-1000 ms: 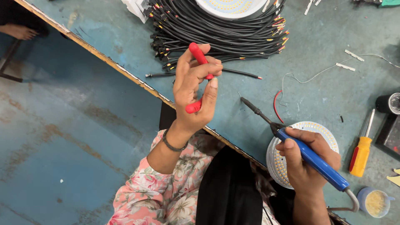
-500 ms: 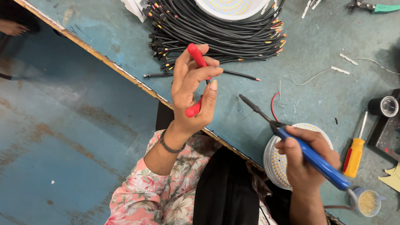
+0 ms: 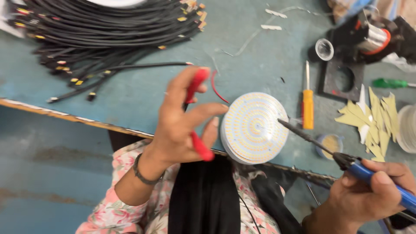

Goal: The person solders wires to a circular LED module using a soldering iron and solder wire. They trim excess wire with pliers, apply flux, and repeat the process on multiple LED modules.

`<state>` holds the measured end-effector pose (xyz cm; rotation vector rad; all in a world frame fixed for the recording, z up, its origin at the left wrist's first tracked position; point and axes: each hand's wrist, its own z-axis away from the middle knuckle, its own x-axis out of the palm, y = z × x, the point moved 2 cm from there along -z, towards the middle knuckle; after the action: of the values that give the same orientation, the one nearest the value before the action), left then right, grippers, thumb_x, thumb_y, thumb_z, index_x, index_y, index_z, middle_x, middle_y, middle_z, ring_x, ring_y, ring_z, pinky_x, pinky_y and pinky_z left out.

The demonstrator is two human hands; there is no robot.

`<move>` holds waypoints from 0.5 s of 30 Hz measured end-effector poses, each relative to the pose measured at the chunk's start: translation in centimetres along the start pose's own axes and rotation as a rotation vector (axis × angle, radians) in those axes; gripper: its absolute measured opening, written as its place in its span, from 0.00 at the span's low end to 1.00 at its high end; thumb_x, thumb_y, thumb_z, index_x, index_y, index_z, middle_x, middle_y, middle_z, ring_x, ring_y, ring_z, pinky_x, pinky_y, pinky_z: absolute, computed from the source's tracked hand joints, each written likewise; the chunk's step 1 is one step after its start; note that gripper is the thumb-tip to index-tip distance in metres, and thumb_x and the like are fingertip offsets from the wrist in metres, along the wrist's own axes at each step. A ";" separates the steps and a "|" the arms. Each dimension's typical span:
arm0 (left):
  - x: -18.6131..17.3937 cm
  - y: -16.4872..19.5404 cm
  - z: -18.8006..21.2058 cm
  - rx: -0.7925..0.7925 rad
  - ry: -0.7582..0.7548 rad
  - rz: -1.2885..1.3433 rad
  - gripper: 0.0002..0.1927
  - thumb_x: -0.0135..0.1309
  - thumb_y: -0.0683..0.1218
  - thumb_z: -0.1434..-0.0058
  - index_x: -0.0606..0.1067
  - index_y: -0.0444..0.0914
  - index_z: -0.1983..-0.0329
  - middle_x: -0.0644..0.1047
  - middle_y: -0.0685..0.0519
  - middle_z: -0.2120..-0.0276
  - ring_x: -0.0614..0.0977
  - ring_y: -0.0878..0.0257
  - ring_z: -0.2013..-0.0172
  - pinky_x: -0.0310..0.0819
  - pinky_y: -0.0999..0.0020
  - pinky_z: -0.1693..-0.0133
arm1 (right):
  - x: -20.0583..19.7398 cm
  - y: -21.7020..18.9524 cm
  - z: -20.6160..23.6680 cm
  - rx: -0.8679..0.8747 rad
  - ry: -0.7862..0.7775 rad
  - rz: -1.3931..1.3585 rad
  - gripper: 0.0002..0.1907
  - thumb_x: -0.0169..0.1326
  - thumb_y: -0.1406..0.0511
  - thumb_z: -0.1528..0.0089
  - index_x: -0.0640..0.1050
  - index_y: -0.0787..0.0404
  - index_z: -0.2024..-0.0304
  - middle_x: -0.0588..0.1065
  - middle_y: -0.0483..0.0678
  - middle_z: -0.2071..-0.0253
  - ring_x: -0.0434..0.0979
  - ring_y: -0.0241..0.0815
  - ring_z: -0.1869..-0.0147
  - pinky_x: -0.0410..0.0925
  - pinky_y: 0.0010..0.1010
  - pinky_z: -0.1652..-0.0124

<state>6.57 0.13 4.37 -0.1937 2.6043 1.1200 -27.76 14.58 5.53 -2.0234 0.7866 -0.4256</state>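
My left hand (image 3: 180, 125) is raised over the near edge of the table and grips a tool with red handles (image 3: 197, 115), likely small pliers or cutters. A short red wire (image 3: 215, 86) curves just past its top. My right hand (image 3: 372, 195) holds a blue-handled soldering iron (image 3: 346, 160), whose dark tip reaches over the right side of a round white disc covered in small yellow dots (image 3: 254, 128). The disc lies on a stack of similar discs at the table's edge, between my two hands.
A big bundle of black cables with yellow and red ends (image 3: 99, 30) lies at the back left. A yellow-handled screwdriver (image 3: 307, 104), a small round tin (image 3: 330, 144), pale yellow cut pieces (image 3: 372, 117), a green-handled tool (image 3: 392, 83) and a black stand (image 3: 342, 78) sit on the teal table (image 3: 260, 56).
The view has shifted and come closer. My left hand with the red-handled tool has come down beside the disc. The soldering iron's tip now reaches over the disc's right side.
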 end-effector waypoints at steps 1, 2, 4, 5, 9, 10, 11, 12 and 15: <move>0.9 0.1 -0.2 0.043 -0.089 -0.003 0.14 0.61 0.39 0.47 0.80 0.38 0.55 0.63 0.40 0.33 0.76 0.46 0.41 0.72 0.55 0.42 | -0.5 -0.3 0.2 -0.024 0.007 0.096 0.11 0.49 0.65 0.28 0.67 0.69 0.56 0.67 0.56 0.67 0.60 0.38 0.81 0.59 0.25 0.75; 1.8 0.2 -0.3 0.085 -0.176 -0.008 0.15 0.62 0.40 0.49 0.80 0.39 0.56 0.63 0.41 0.32 0.76 0.47 0.38 0.70 0.52 0.39 | -0.9 -0.6 0.4 -0.027 0.013 0.145 0.11 0.49 0.65 0.29 0.67 0.70 0.54 0.68 0.57 0.67 0.60 0.38 0.81 0.58 0.25 0.75; 3.4 0.3 -0.3 0.134 -0.296 -0.016 0.17 0.64 0.42 0.53 0.80 0.39 0.58 0.62 0.41 0.30 0.73 0.45 0.35 0.67 0.48 0.36 | -1.2 -0.9 0.9 -0.028 0.002 0.210 0.11 0.50 0.67 0.29 0.68 0.70 0.51 0.69 0.58 0.67 0.61 0.38 0.80 0.59 0.25 0.75; 4.1 0.4 -0.1 0.141 -0.330 -0.017 0.17 0.64 0.44 0.54 0.80 0.39 0.59 0.61 0.40 0.30 0.71 0.43 0.35 0.65 0.48 0.37 | -1.2 -1.0 1.2 -0.026 -0.013 0.225 0.11 0.51 0.67 0.29 0.67 0.70 0.51 0.70 0.59 0.67 0.63 0.39 0.79 0.60 0.25 0.74; 5.7 -0.1 0.2 0.100 -0.417 -0.030 0.13 0.65 0.44 0.57 0.78 0.38 0.67 0.60 0.41 0.28 0.67 0.43 0.34 0.67 0.50 0.43 | -0.8 -1.6 1.9 -0.014 -0.079 0.266 0.10 0.54 0.70 0.28 0.67 0.68 0.51 0.73 0.61 0.66 0.68 0.40 0.78 0.64 0.25 0.72; 5.7 -0.3 0.2 0.099 -0.403 -0.039 0.14 0.65 0.45 0.56 0.78 0.38 0.66 0.59 0.41 0.28 0.67 0.43 0.34 0.66 0.49 0.43 | -0.6 -1.9 1.9 -0.003 -0.096 0.273 0.10 0.55 0.70 0.28 0.67 0.69 0.52 0.74 0.61 0.66 0.69 0.40 0.77 0.65 0.25 0.71; 5.8 -0.5 0.3 0.097 -0.389 -0.047 0.15 0.65 0.46 0.56 0.79 0.37 0.64 0.59 0.41 0.28 0.67 0.43 0.34 0.66 0.49 0.44 | -0.5 -2.1 1.8 0.021 -0.113 0.279 0.09 0.54 0.71 0.29 0.68 0.70 0.55 0.74 0.62 0.66 0.69 0.40 0.77 0.66 0.25 0.71; 5.8 -0.7 0.4 0.095 -0.374 -0.055 0.16 0.65 0.46 0.56 0.79 0.36 0.63 0.59 0.41 0.28 0.66 0.43 0.34 0.66 0.49 0.44 | -0.4 -2.4 1.6 0.045 -0.131 0.285 0.09 0.54 0.71 0.30 0.68 0.72 0.57 0.74 0.62 0.65 0.70 0.41 0.76 0.67 0.25 0.70; 5.9 -1.3 1.1 0.066 -0.358 -0.075 0.15 0.65 0.47 0.54 0.78 0.36 0.65 0.59 0.41 0.28 0.66 0.42 0.35 0.65 0.49 0.44 | -0.3 -3.4 0.7 0.111 -0.200 0.319 0.09 0.52 0.72 0.32 0.69 0.75 0.64 0.75 0.63 0.65 0.71 0.41 0.75 0.69 0.24 0.69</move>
<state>1.51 0.00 0.88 -0.0681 2.2924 0.9427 -26.34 16.53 8.03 -1.7653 0.9195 -0.0804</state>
